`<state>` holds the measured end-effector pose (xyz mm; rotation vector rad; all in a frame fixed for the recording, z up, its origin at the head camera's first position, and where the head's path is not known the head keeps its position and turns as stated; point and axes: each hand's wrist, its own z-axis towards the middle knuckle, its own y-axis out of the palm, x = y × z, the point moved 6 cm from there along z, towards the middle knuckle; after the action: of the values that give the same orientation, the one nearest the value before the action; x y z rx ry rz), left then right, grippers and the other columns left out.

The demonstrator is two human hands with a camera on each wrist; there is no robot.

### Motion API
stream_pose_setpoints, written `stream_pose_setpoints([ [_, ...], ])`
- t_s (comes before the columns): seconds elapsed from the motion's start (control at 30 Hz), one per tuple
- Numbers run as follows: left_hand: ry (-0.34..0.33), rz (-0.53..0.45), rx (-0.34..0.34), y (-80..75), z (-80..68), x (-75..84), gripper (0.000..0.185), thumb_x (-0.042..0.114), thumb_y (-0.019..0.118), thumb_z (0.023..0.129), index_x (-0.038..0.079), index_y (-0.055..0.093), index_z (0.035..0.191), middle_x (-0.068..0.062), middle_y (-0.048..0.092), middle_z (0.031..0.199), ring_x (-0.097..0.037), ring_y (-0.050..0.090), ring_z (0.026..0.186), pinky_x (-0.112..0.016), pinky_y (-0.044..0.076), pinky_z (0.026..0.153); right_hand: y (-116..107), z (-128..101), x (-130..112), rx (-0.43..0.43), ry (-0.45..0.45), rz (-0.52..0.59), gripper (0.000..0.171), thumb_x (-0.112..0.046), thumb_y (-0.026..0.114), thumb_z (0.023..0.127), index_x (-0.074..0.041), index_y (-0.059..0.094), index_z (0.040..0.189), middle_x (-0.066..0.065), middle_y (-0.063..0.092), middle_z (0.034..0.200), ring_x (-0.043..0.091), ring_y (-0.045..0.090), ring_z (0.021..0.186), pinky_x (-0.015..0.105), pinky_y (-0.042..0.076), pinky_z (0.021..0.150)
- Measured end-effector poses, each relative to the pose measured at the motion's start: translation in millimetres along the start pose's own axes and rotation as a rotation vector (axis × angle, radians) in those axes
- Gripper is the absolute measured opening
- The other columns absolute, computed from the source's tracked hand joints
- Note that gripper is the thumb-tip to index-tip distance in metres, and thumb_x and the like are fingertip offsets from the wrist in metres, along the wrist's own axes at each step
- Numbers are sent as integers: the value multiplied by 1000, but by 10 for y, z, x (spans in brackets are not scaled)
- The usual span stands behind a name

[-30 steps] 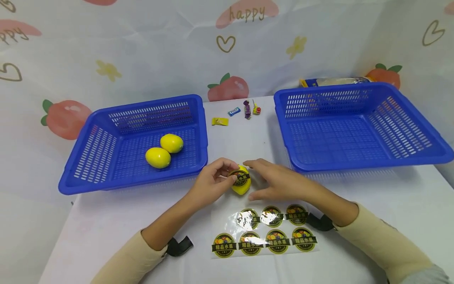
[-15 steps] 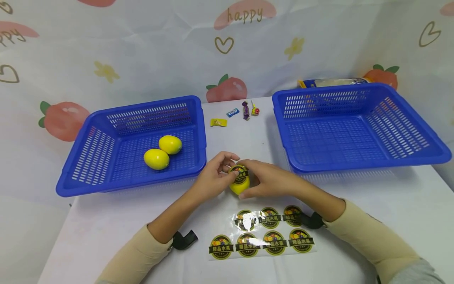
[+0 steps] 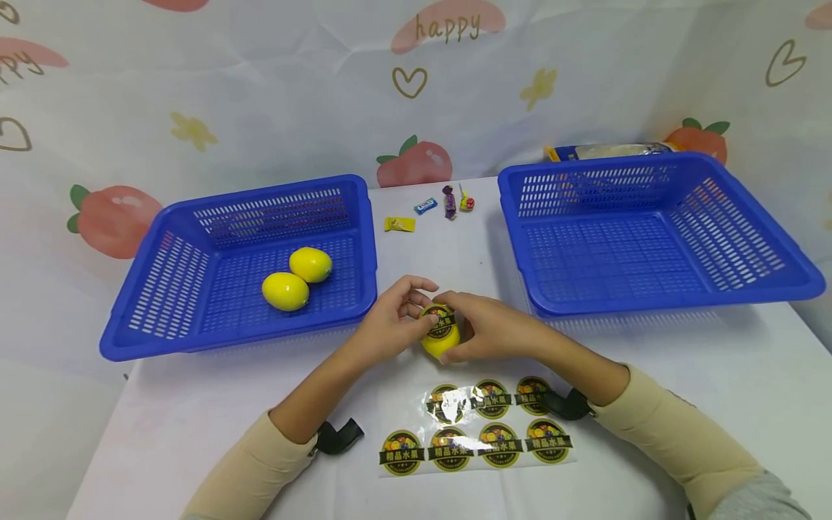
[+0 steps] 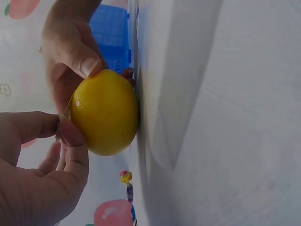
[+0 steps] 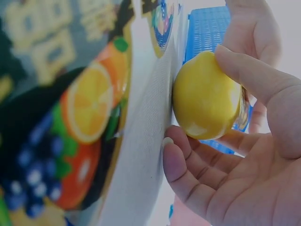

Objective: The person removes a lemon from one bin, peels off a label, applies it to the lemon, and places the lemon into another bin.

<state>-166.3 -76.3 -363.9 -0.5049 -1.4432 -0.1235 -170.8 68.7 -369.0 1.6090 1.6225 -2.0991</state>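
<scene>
A yellow lemon rests on the white table in front of the person, with a round black-and-gold label sticker on its upper face. My left hand pinches the sticker's edge between thumb and forefinger; in the left wrist view the sticker stands partly off the lemon's skin. From the other side my right hand grips the lemon, its thumb and fingers curved round it. The right wrist view has the right thumb on the lemon and the fingers beneath. Below the hands lies a clear sheet of several similar stickers.
A blue basket on the left holds two lemons. Another blue basket stands on the right, with a packaged item behind it. Wrapped candies and a lollipop lie between the baskets at the back.
My right hand has moved left from beside the lemon and now holds it. The left hand keeps its pinch on the sticker, which sits slightly higher on the lemon.
</scene>
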Motion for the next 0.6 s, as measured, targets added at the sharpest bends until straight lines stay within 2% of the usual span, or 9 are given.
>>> stream_pose_setpoints([
  [0.27,-15,48,-12,-14,-13,3,43,-4,67,90,-5,51,129,-17,62,103,-23,62,84,-26,55,71,2,2,-3,-6,19,7,80,-28,88,78,-9,48,144,-4,60,91,11,58,71,30,51,64],
  [0.6,-36,91,-27,-25,-21,20,48,-2,70,89,-1,50,132,-15,60,104,-22,62,81,-30,56,71,9,-1,2,-17,22,24,78,-25,88,78,-13,49,144,-3,63,102,11,61,71,30,53,65],
])
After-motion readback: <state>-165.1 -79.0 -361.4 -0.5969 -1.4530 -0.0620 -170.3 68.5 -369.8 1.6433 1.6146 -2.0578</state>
